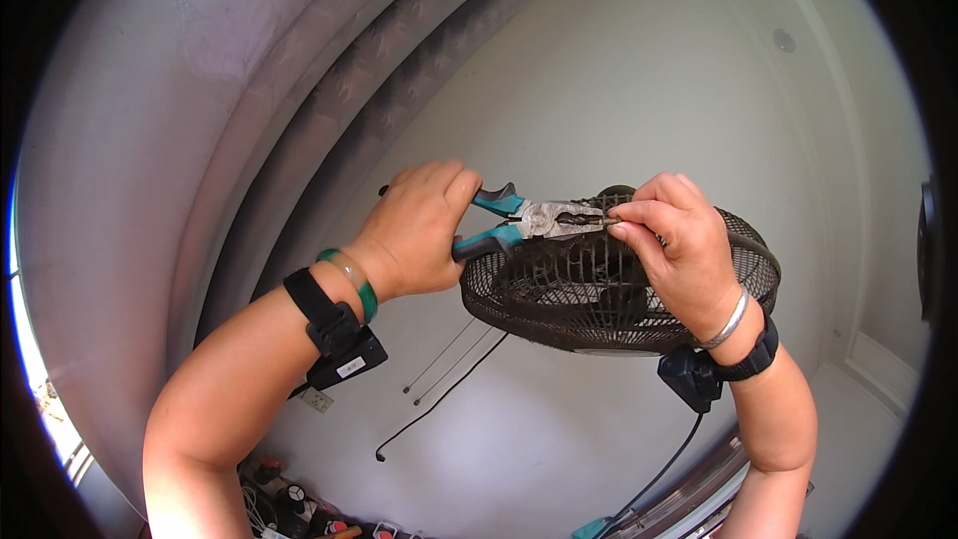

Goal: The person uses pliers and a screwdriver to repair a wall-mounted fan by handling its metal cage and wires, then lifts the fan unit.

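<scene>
From my feed, a dark patterned curtain [339, 90] sweeps down between 10 and 11 o'clock. At 8 to 9 o'clock I see a green-and-amber bangle [351, 274] on the left wrist, with a black strap-on unit [344, 344] just below it. The left hand [424, 230], at 9 o'clock, is wrapped around the teal-and-black handles of the combination pliers [539, 220], whose nose points to 3 o'clock. Behind them, toward 4 o'clock, sits the fan [559, 304] in its dark wire guard. At 3 o'clock the right hand [684, 235] pinches something tiny between thumb and fingertips, right at the pliers' tips; I can't make out what it is, or whether the jaws bite on it. A silver bangle [731, 319] circles that wrist.
</scene>
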`<state>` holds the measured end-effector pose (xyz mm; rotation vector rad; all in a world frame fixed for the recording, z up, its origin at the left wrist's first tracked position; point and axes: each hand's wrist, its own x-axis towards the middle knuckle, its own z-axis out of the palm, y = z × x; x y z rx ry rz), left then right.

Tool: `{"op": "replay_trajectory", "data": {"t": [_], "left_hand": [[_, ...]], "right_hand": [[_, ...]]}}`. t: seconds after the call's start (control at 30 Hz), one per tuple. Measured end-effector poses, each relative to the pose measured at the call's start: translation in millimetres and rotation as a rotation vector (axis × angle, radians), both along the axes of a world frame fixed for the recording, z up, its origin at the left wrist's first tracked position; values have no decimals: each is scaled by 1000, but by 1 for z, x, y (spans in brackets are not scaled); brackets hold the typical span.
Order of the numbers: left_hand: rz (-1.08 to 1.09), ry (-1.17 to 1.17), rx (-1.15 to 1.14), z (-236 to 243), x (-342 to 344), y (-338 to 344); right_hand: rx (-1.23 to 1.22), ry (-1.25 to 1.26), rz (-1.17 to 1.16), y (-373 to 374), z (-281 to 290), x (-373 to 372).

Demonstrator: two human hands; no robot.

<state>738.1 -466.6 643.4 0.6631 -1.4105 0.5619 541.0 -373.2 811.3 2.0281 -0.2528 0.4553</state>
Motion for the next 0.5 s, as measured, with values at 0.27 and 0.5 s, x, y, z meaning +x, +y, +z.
{"op": "replay_trajectory", "data": {"t": [0.27, 0.5], "left_hand": [[-39, 57, 8, -4, -6, 4], [31, 93, -23, -8, -10, 8]], "right_hand": [[-10, 32, 26, -1, 2, 0], [16, 18, 37, -1, -1, 0]]}}
